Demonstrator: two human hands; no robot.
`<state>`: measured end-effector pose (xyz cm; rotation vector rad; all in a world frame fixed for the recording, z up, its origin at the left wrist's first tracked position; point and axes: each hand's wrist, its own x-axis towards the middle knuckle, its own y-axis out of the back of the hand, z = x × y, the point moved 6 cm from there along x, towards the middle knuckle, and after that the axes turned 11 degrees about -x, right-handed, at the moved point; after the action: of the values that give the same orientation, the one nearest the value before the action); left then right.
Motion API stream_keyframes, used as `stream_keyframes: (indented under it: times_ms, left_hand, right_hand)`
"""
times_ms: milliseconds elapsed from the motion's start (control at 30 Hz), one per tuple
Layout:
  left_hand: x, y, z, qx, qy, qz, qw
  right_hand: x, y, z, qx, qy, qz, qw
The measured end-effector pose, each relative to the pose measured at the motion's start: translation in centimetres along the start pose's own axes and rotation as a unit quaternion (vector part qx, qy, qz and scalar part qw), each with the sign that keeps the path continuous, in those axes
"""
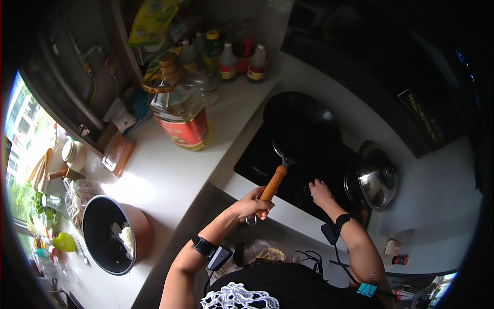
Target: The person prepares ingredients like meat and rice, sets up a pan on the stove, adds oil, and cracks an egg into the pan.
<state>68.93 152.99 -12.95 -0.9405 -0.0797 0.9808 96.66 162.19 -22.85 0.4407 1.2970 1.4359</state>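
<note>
My left hand is closed around the orange wooden handle of a dark wok. A metal bracket joins that handle to the wok, which stands on a black cooktop. The inside of the wok is dark, and I cannot make out anything in it. At the cooktop's front edge, my right hand has its fingers curled on a small dark control knob, partly hidden by them. A shiny steel lid leans on edge to the right of the cooktop.
A large oil jug stands on the white counter. Sauce bottles line the back. A rice-cooker inner pot at left holds some white food. The dark range hood overhangs the back right.
</note>
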Motion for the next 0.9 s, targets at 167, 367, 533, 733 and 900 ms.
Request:
stream_keyframes:
  times_ms: [167,367,533,733,900]
  left_hand:
    - [0.4,0.0,-0.3,0.018,0.006,0.013,1.0]
    - [0.7,-0.1,-1.0,0.04,0.01,0.022,0.999]
    - [0.9,-0.3,-1.2,0.023,0.015,0.012,1.0]
    - [0.8,0.0,-1.2,0.019,0.014,0.012,1.0]
    - [0.3,0.2,-1.4,-0.034,0.012,0.065,0.997]
  right_hand:
    - [-0.4,0.7,0.0,0.015,-0.011,-0.017,1.0]
    - [-1.2,2.5,-0.2,0.056,-0.056,0.01,0.997]
    - [-0.6,0.7,0.0,0.025,-0.031,0.043,0.998]
    - [-0.1,0.3,-0.2,0.014,-0.024,0.071,0.997]
    - [0.7,-1.3,-0.3,0.006,-0.029,0.062,0.998]
